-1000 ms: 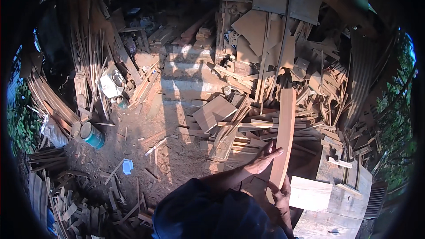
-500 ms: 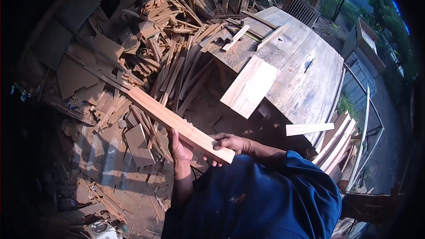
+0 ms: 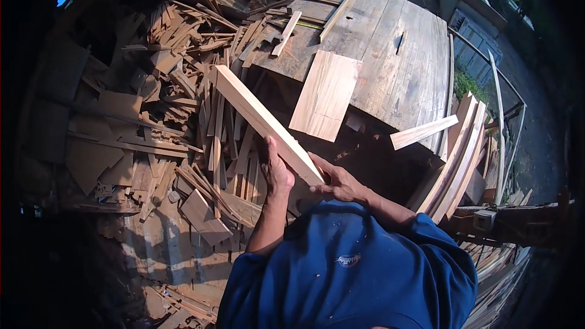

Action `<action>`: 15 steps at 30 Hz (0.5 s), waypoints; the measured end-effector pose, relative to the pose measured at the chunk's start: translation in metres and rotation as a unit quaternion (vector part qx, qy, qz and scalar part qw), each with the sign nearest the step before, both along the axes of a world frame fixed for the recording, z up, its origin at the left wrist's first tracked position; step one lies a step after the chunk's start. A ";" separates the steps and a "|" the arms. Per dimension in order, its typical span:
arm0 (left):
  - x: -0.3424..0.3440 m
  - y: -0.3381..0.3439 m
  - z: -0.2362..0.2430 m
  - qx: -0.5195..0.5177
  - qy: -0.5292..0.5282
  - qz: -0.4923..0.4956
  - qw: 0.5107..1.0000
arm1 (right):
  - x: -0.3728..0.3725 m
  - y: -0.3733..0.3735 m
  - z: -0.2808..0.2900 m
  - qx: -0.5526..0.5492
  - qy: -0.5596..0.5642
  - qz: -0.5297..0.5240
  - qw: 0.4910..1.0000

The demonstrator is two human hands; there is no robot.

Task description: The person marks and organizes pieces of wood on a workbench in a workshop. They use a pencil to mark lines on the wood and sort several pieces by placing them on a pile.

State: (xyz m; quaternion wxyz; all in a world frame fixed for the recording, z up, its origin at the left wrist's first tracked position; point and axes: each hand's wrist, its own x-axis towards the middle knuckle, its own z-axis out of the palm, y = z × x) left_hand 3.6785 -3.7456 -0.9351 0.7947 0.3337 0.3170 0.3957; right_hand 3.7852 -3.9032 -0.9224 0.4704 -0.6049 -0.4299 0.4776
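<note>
- One wooden beam (image 3: 265, 120) is held in the air in front of the blue shirt (image 3: 347, 268), left of the wide pale board (image 3: 327, 94) that overhangs the worktable (image 3: 402, 42)
- Its long axis runs diagonally: the far end points forward and to the left, toward the scrap pile (image 3: 173, 67), the near end back toward the shirt
- It looks straight, squared and thick, light tan, with a sunlit upper face and a shadier side
- The right hand (image 3: 341, 185) pinches the near end, its digits spread to either side of the wood
- The left hand (image 3: 278, 170) bears against the beam's left side, thumb raised along it; its other fingers are hidden, so I cannot tell how firmly they close
</note>
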 end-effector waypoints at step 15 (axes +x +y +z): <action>0.012 -0.005 -0.029 0.043 0.033 -0.030 0.998 | 0.011 -0.018 -0.016 0.006 0.179 -0.087 0.980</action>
